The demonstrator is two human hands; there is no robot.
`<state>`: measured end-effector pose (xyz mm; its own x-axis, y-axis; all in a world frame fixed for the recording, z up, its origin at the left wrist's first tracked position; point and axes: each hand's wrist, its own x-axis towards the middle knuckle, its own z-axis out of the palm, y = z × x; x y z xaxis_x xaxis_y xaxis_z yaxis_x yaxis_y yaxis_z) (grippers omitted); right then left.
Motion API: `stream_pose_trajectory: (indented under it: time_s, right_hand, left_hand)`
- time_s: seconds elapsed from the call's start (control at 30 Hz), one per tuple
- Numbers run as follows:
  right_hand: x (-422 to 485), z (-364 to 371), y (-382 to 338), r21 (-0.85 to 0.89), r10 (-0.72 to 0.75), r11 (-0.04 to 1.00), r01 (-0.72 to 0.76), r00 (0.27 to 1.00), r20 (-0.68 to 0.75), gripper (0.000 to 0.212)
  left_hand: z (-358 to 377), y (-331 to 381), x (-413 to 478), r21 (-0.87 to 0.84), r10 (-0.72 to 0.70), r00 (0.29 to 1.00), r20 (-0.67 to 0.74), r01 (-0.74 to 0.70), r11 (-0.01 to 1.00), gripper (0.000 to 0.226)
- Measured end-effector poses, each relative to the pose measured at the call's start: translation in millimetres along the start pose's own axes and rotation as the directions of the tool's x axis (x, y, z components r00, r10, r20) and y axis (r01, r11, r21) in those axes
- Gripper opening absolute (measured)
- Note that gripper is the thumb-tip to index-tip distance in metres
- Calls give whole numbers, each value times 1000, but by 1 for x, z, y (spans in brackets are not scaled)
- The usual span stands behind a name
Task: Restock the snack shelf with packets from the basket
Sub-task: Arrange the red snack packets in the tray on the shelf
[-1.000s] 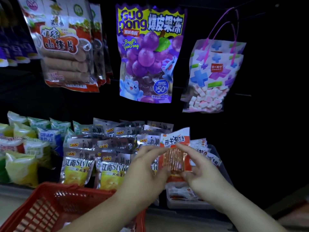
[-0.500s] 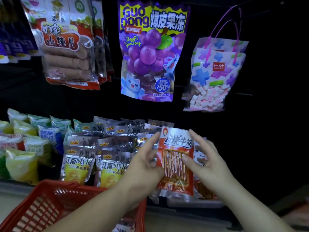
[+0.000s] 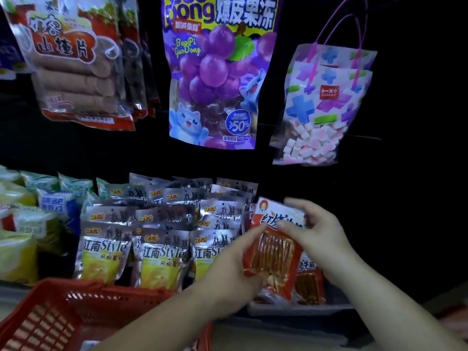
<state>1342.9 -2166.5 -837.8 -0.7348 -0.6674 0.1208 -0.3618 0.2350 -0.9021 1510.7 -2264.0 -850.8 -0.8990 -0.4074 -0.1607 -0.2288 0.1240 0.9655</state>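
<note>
"Left hand (image 3: 235, 269) first: what is it doing?"

"Gripping the red packet (image 3: 276, 254) by its lower left edge, with one finger stretched up along that side."

"And the right hand (image 3: 321, 234)?"

"Pinching the same packet near the top. The thumb is on the printed front and the fingers are curled over the upper edge behind it. Both hands have hold of it."

"Where is the packet?"

"Just right of the silver packets (image 3: 162, 249), upright and slightly tilted, with its left edge close to the rightmost silver ones. I can't tell whether its bottom rests on anything."

"Anything else on that side?"

"A second packet (image 3: 309, 282), also right of the silver packets. It sits lower, partly behind the held one, under the right wrist."

"The basket (image 3: 101, 295)?"

"Red, in front of the silver packets, with its far rim just under their bottom edges. The left forearm crosses its right corner."

"Left of the silver packets?"

"Green bags (image 3: 17, 254), some of them yellow, stacked close."

"Above?"

"Three things hang there. The haw bag (image 3: 73, 72) is above and to the left, the grape bag (image 3: 215, 72) roughly straight above, and the candy bag (image 3: 321, 110) with pink handles above and to the right."
</note>
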Motion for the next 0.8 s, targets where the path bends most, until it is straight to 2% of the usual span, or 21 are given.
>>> stream_pose_trajectory:
  time_s: [0.03, 0.07, 0.2, 0.33, 0.43, 0.5, 0.67, 0.73, 0.8]
  right_hand:
    - [10, -2, 3, -7, 12, 1000, -12, 1000, 1, 23]
    - [20, -4, 8, -29, 22, 999, -22, 1000, 4, 13]
    - [64, -6, 29, -106, 7, 994, -6, 1000, 17, 12]
    - [93, 5, 61, -159, 28, 987, -10, 993, 112, 15]
    - [110, 20, 90, -185, 10, 983, 6, 996, 89, 16]
    - [117, 28, 108, -160, 41, 987, -26, 995, 91, 9]
    - [115, 47, 152, -143, 93, 988, -60, 968, 234, 16]
    - [119, 52, 160, -216, 152, 972, -88, 943, 297, 18]
    - [121, 53, 166, -361, 254, 927, -99, 874, 414, 16]
  left_hand:
    - [-1, -2, 11, -3, 4, 1000, -16, -4, 1000, 85]
    - [-2, -7, 23, 7, 2, 999, -40, -2, 1000, 79]
    - [-12, -33, 76, -20, -105, 973, -206, 103, 995, 49]
    - [-23, -63, 118, -136, -221, 934, -281, 189, 972, 41]
    - [-27, -74, 142, -184, -236, 924, -301, 186, 965, 39]
    - [-28, -81, 154, -218, -251, 923, -292, 191, 957, 42]
    - [-24, -96, 164, -364, -315, 915, -251, 212, 907, 43]
    - [-19, -99, 164, -394, -329, 908, -258, 213, 894, 39]
    - [-15, -101, 162, -393, -345, 902, -258, 228, 891, 34]
